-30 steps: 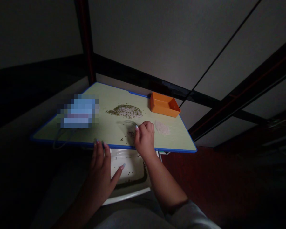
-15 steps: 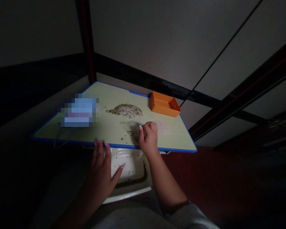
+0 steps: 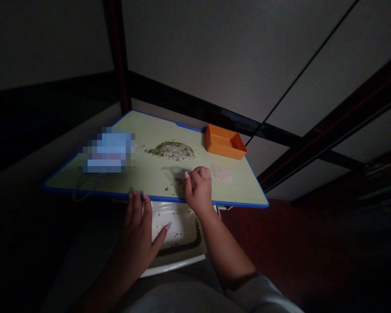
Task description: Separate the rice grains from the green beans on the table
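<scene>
My left hand (image 3: 139,230) has its fingers spread, their tips at the blue front edge of the pale green tabletop (image 3: 117,186). Its thumb reaches over a white drawer or tray (image 3: 169,219) with dark green grains inside. My right hand (image 3: 198,189) is closed low over the tabletop, thumb and fingers pinched together; what they hold is hidden. A thin, clear curved outline (image 3: 176,168) shows just left of its fingertips, too faint to name. Beneath and beside that hand lie a few dark grains (image 3: 178,181). Farther back is a mixed pile of white and green grains (image 3: 174,151).
An orange open box (image 3: 226,143) stands at the back right of the tabletop. A small patch of white grains (image 3: 221,173) lies in front of it. At the left is a blurred-out light blue object (image 3: 107,152) with a thin cord (image 3: 84,193). Walls rise behind.
My right hand shifted a little right, uncovering more dark grains, then came back left to about where it was. My left hand and the piles look the same.
</scene>
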`<state>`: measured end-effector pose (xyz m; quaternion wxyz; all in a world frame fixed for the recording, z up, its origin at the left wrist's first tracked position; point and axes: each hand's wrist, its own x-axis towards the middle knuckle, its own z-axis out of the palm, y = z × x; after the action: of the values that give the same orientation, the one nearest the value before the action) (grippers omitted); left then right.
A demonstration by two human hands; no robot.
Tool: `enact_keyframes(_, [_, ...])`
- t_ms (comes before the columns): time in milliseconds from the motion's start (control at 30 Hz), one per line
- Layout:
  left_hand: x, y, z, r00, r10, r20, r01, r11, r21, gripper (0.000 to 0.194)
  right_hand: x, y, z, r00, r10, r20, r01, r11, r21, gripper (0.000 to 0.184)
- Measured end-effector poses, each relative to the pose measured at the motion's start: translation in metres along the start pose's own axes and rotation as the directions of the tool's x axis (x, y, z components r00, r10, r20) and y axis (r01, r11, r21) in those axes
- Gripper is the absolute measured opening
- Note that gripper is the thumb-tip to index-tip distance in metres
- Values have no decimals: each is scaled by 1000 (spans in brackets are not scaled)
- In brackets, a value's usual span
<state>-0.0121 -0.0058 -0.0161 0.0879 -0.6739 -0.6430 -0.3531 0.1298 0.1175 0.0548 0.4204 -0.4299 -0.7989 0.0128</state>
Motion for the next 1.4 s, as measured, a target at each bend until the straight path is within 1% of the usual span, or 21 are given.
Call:
enact_keyframes(133, [0, 1, -1, 1000, 3, 4, -3, 1000, 3, 89, 0, 1, 0, 1000, 21, -22, -21, 1000, -10, 21])
enact_keyframes(400, [1, 1, -2, 1000, -1, 12, 1, 1000, 17, 89, 2, -2, 3, 1000, 27, -12, -28, 999, -37, 21])
enact_keyframes(700, [1, 1, -1, 1000, -10, 10, 10, 1000, 7, 88, 5, 3, 2, 997, 43, -60, -43, 999, 10, 24])
enact_keyframes(867, [2, 1, -1, 1000, -6, 7, 6, 1000, 8, 88, 9, 4, 4, 998, 45, -36, -45, 999, 6, 24])
enact_keyframes(1067, [1, 0, -1, 1000, -8, 10, 8, 1000, 5, 87, 13, 2, 8, 998, 54, 22, -53, 998, -24, 21])
enact_keyframes(1200, [1, -1, -1, 1000, -5, 4, 5, 1000, 6, 87, 13, 2, 11, 999, 42, 19, -41, 999, -34, 21])
enact_keyframes(1400, [1, -2, -2, 1000, -8, 8, 8, 1000, 0, 89, 16, 0, 15, 997, 57, 46, -57, 998, 4, 22])
